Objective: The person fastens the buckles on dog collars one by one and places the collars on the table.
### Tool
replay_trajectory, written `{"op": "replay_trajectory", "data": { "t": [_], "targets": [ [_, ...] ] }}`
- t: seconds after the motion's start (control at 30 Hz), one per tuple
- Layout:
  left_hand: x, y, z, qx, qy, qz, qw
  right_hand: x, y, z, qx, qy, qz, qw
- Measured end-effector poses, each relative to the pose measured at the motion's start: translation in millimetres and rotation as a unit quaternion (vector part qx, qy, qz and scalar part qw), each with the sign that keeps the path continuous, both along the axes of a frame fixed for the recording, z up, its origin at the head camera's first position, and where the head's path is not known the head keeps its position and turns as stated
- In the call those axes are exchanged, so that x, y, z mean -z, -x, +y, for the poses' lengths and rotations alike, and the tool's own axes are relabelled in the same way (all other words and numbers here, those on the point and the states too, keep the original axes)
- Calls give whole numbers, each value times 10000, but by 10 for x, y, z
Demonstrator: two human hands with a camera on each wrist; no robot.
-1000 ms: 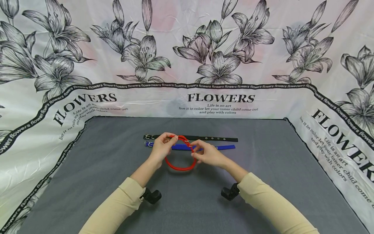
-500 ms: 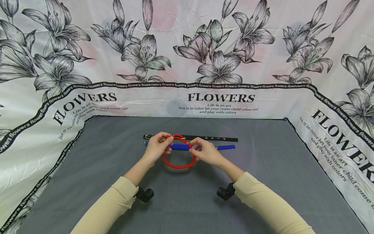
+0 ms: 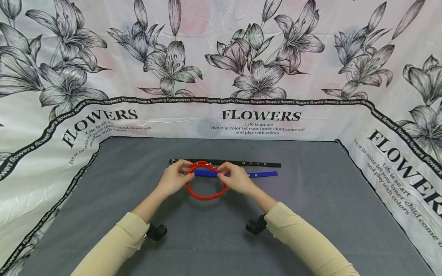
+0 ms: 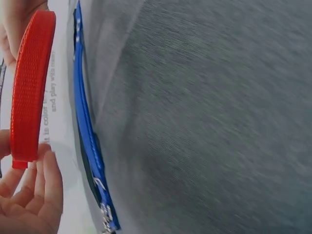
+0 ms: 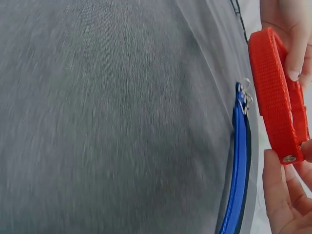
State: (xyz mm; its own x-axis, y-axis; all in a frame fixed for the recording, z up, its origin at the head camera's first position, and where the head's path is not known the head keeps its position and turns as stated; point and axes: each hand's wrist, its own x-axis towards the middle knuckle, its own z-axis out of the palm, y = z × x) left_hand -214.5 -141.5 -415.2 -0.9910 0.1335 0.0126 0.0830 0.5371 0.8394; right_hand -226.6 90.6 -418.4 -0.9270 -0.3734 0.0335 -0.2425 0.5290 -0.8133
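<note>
A red pet collar [image 3: 206, 198], bent into a ring with metal fittings along its far side, is held up between both hands over the table. My left hand [image 3: 173, 179] pinches its left side between thumb and fingers. On the opposite side my right hand [image 3: 236, 178] pinches the band close to the fittings. The right wrist view shows a metal eyelet at the end of the red strap [image 5: 273, 92], right by the right fingertips. Behind the ring, a blue collar [image 3: 264, 174] lies stretched out, partly hidden by the hands. Just beyond it lies a black collar [image 3: 224, 162].
Grey cloth [image 3: 310, 214] covers the table. A white flower-printed curtain [image 3: 172, 126] rises along the back and both sides. Each wrist carries a small black camera, such as the left one [image 3: 157, 232].
Both hands and the red collar have shifted left. The left hand has slid from the ring's far edge to its left side, and the right hand's fingers have closed in on the band.
</note>
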Motion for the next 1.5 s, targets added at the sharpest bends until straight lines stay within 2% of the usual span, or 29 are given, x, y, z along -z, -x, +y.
{"op": "replay_trajectory", "data": {
  "t": [0.13,0.27,0.53,0.87,1.17,1.5],
  "targets": [
    [48,-41,-104,-205,291,175,9992,13,-42,-137,21,-96,-150,9998],
    [88,-80,-205,-425,229,-33,9988,27,-79,-274,51,-256,-292,9992],
    [165,-149,-437,-497,85,-311,9982,90,-120,-477,-172,-528,69,9984],
    [206,-206,-693,-556,-278,-605,9962,162,-129,-738,-210,-819,525,9950],
    [246,-202,-872,-646,147,-779,9948,196,-146,-930,-330,-1097,747,9906],
    [275,-200,-956,-697,496,-944,9918,296,-161,-1074,-245,-1310,863,9873]
  ]
}}
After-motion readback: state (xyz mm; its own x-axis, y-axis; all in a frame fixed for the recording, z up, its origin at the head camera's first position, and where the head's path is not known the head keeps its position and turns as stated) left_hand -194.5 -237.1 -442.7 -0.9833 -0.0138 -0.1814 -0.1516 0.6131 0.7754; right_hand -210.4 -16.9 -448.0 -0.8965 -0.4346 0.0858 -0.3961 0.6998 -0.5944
